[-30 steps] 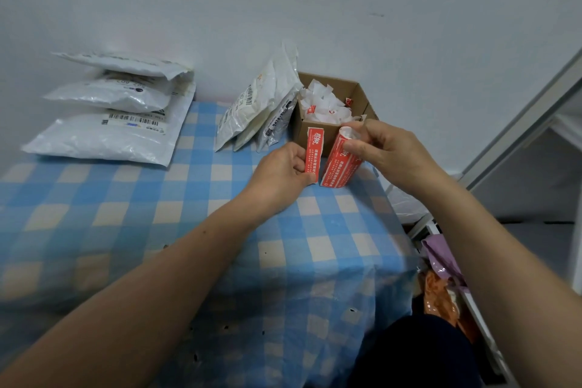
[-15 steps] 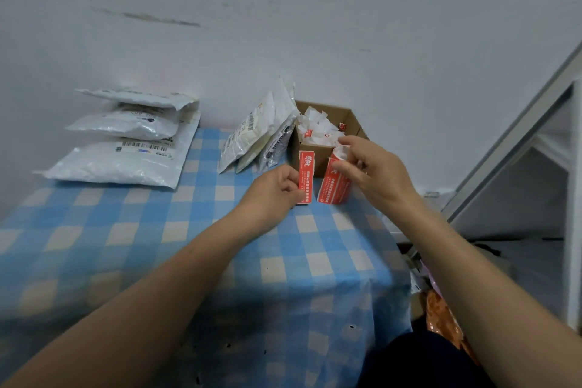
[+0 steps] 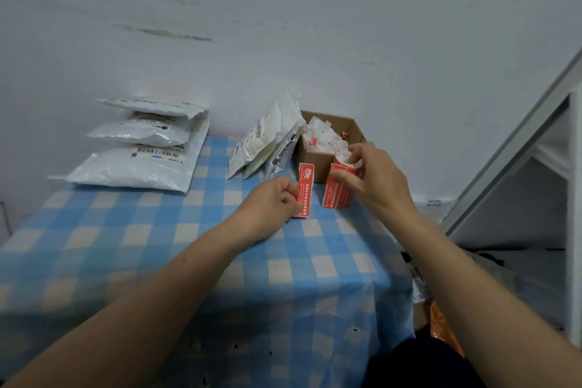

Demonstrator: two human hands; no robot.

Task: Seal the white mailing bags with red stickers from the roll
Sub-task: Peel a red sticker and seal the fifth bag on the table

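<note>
My left hand [image 3: 271,206] pinches a single red sticker [image 3: 305,189] by its lower left edge and holds it upright above the checked cloth. Just to its right, the red sticker roll [image 3: 338,189] stands on end on the table, and my right hand [image 3: 374,179] grips it near the top, fingers at the white backing paper. Three white mailing bags [image 3: 138,148] lie stacked at the back left. Several more white bags [image 3: 267,142] lean against a cardboard box.
The open cardboard box [image 3: 318,159] at the back right holds crumpled white backing scraps. The table with its blue checked cloth [image 3: 157,246] ends just right of the roll. A wall rises behind. A grey shelf frame [image 3: 516,142] stands to the right.
The roll has come down from tilted in the air to standing on the table. My left hand with the peeled sticker stays beside it. The camera view has tipped upward.
</note>
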